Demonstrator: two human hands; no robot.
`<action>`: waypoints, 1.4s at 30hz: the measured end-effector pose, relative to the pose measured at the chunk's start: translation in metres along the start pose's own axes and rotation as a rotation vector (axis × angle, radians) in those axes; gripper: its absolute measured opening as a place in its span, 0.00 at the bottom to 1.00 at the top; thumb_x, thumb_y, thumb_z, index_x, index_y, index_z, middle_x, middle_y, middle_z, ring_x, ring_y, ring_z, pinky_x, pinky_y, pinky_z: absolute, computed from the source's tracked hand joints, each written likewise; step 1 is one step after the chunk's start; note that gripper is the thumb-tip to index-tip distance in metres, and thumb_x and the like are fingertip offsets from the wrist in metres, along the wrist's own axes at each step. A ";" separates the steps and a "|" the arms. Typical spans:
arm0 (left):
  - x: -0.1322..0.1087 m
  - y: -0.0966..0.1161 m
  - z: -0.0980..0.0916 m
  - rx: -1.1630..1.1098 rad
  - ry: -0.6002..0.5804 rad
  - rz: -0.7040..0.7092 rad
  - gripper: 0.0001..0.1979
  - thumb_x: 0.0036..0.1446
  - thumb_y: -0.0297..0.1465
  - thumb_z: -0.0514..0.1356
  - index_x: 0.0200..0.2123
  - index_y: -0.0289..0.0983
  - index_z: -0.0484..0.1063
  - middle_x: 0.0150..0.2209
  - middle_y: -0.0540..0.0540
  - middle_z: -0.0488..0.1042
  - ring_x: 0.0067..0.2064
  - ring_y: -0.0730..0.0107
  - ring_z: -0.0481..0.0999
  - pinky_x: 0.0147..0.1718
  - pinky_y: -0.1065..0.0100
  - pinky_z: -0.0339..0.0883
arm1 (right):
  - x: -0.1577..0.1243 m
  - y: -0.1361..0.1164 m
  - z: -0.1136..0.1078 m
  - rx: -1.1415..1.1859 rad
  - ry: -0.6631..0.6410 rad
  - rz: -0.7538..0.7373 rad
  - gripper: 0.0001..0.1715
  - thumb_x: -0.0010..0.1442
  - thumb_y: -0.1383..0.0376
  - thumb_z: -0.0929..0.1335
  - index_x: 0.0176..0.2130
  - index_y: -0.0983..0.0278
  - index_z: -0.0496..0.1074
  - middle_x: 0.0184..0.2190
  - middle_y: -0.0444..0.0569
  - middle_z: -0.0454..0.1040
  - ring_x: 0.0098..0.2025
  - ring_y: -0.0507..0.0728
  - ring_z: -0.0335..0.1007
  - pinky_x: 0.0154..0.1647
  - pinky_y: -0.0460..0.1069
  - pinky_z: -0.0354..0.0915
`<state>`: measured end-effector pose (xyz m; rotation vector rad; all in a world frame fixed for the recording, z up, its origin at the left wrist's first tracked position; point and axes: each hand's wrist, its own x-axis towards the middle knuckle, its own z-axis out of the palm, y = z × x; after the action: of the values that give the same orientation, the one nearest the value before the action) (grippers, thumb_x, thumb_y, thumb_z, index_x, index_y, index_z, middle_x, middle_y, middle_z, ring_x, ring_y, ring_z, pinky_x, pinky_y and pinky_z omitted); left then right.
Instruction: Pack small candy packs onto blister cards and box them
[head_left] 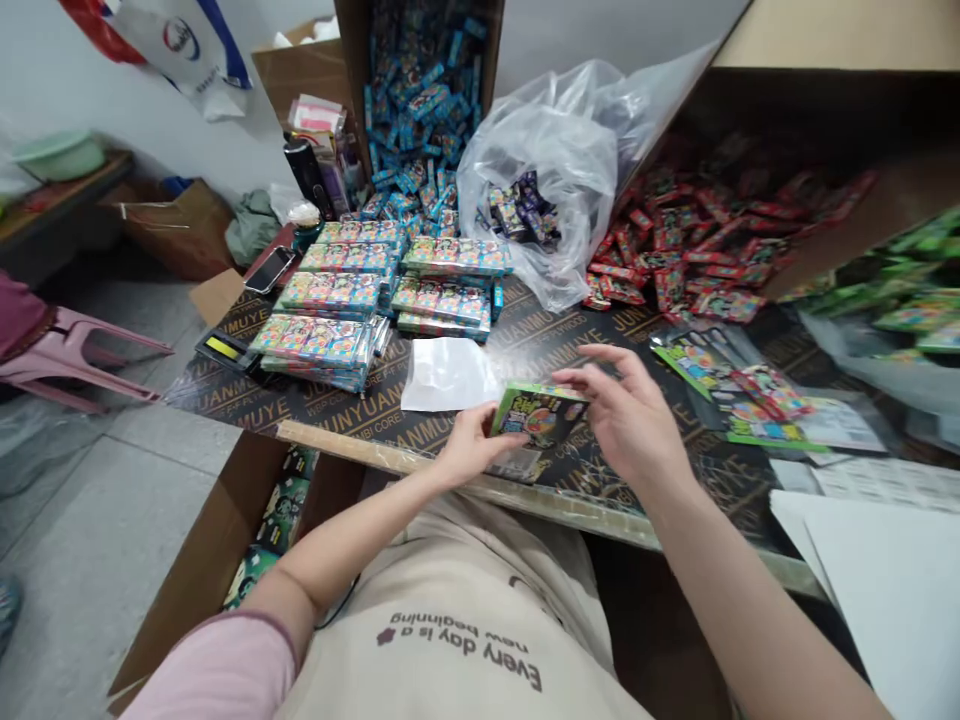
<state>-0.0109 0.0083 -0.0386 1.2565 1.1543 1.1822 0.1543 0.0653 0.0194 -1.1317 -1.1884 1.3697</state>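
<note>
A small green and black printed box (541, 412) stands tilted near the table's front edge. My left hand (476, 447) is closed on its left end, thumb across the near face. At the box's upper right corner is my right hand (634, 415), its fingers stretched out and partly apart, fingertips at the corner. Its thumb is hidden, and I cannot tell how firmly it touches. A white paper sheet (448, 374) lies just beyond the box. To the left stand stacks of clear-wrapped colourful packs (322, 335).
Blue packets (420, 110) spill from a carton at the back. A clear plastic bag (551, 150) holds purple packets. Red packets (697, 240) and green packets (915, 290) lie right. White sheets (885, 580) are near right. An open carton (202, 560) stands below left; a phone (270, 269) lies left.
</note>
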 end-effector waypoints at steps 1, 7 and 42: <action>-0.007 -0.002 -0.004 0.031 -0.018 -0.006 0.14 0.52 0.38 0.67 0.37 0.33 0.74 0.32 0.47 0.77 0.34 0.65 0.75 0.36 0.65 0.70 | 0.003 0.010 -0.007 0.014 0.063 -0.016 0.18 0.57 0.54 0.68 0.45 0.58 0.65 0.35 0.46 0.77 0.36 0.55 0.75 0.35 0.49 0.69; -0.007 0.040 -0.040 0.569 -0.001 0.532 0.15 0.61 0.30 0.56 0.49 0.39 0.74 0.48 0.43 0.78 0.50 0.60 0.77 0.51 0.59 0.70 | 0.024 0.094 -0.053 -0.744 0.274 -0.268 0.23 0.61 0.54 0.64 0.51 0.63 0.68 0.50 0.61 0.72 0.52 0.66 0.68 0.51 0.63 0.64; 0.018 -0.051 -0.059 0.795 -0.116 0.131 0.59 0.39 0.34 0.73 0.69 0.42 0.42 0.62 0.37 0.61 0.62 0.46 0.63 0.62 0.50 0.54 | 0.013 0.126 -0.057 -0.943 -0.065 -0.454 0.30 0.63 0.52 0.63 0.57 0.67 0.66 0.51 0.61 0.74 0.52 0.65 0.68 0.54 0.60 0.61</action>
<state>-0.0687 0.0311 -0.0888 1.9859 1.5367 0.7268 0.1982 0.0765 -0.1124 -1.3059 -2.0825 0.4668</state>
